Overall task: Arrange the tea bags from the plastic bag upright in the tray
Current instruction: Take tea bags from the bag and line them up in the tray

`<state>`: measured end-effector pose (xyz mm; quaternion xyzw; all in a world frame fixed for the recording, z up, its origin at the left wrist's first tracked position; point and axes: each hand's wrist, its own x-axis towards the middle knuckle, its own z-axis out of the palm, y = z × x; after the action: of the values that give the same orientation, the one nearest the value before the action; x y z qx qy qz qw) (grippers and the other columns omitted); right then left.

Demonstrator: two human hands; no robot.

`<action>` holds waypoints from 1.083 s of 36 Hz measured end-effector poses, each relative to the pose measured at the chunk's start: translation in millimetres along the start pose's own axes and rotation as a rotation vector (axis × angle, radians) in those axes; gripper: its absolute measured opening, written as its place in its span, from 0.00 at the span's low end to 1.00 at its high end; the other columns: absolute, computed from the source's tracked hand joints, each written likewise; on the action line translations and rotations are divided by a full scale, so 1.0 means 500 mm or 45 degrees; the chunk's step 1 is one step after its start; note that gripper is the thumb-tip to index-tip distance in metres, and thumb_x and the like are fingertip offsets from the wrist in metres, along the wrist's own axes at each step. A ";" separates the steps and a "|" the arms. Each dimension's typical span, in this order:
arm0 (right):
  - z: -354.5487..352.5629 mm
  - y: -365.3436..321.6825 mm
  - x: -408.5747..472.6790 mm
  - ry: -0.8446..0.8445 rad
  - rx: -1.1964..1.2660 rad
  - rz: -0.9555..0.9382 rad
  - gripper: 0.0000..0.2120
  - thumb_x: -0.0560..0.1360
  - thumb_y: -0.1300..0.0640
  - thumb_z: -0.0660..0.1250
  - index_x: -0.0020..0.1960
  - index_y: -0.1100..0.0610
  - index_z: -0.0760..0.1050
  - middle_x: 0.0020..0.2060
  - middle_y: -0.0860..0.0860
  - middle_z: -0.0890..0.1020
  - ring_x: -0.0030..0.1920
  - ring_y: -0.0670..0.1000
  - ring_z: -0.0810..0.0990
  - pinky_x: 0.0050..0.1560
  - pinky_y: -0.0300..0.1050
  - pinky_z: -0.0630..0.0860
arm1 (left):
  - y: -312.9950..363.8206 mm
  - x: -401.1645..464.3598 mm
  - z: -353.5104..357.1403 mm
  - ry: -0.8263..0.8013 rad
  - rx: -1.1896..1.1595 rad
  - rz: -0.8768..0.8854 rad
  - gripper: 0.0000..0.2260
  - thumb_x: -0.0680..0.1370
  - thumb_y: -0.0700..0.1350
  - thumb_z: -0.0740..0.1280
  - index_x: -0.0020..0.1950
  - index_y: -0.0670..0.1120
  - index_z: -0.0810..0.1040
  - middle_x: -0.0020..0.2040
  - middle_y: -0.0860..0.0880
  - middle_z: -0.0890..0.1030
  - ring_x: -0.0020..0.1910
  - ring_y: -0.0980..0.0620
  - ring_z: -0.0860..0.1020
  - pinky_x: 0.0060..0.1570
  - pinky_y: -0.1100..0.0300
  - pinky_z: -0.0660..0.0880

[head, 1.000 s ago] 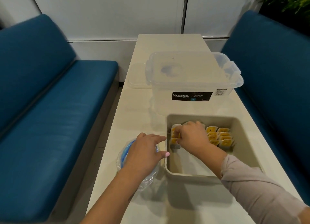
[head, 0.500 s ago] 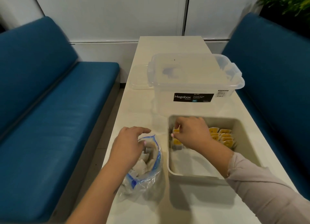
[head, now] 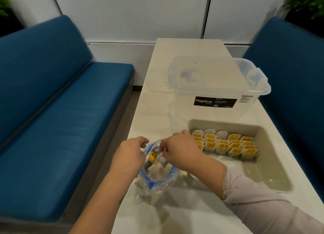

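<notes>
The left hand [head: 126,156] holds the plastic bag [head: 154,177] open beside the tray [head: 273,177]. The right hand [head: 180,151] pinches a tea bag [head: 152,155] inside; it should lift gently and straight.

Table [head: 189,46]: box [head: 215,86], tray [head: 273,165], bag [head: 157,184].

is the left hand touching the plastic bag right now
Touching. The head view shows the left hand gripping the rim of the plastic bag, holding its mouth open.
</notes>
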<state>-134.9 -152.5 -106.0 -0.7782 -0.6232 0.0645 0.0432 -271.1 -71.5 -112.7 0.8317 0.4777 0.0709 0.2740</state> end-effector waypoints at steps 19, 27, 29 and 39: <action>0.067 -0.033 0.018 -0.098 -0.374 -0.029 0.08 0.77 0.53 0.62 0.54 0.52 0.77 0.48 0.52 0.81 0.51 0.54 0.75 0.56 0.48 0.64 | 0.000 -0.002 0.009 -0.010 -0.017 0.031 0.13 0.77 0.42 0.67 0.61 0.53 0.77 0.55 0.54 0.80 0.48 0.55 0.79 0.45 0.62 0.77; 0.038 -0.018 0.018 -0.090 -0.184 -0.033 0.08 0.78 0.56 0.61 0.56 0.52 0.74 0.48 0.53 0.81 0.50 0.55 0.76 0.53 0.47 0.63 | -0.002 0.002 0.010 -0.012 0.001 0.045 0.13 0.77 0.43 0.67 0.60 0.54 0.77 0.54 0.55 0.80 0.47 0.55 0.79 0.45 0.61 0.77; 0.033 -0.012 0.017 -0.095 -0.136 -0.034 0.08 0.77 0.59 0.61 0.55 0.52 0.73 0.47 0.53 0.81 0.50 0.55 0.77 0.50 0.46 0.62 | 0.000 0.002 0.009 -0.004 0.008 0.051 0.12 0.77 0.43 0.67 0.59 0.54 0.77 0.54 0.55 0.80 0.46 0.55 0.79 0.44 0.62 0.77; -0.036 0.022 0.021 -0.165 0.693 0.299 0.07 0.75 0.61 0.63 0.48 0.49 0.72 0.38 0.47 0.79 0.38 0.47 0.76 0.39 0.41 0.73 | 0.016 -0.007 -0.007 -0.083 0.067 0.127 0.22 0.72 0.49 0.73 0.64 0.58 0.73 0.64 0.58 0.74 0.61 0.56 0.73 0.58 0.59 0.72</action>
<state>-119.1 -144.6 -90.3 -0.7991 -0.4901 0.2831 0.2026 -268.2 -76.0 -105.2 0.8632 0.4282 0.0449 0.2636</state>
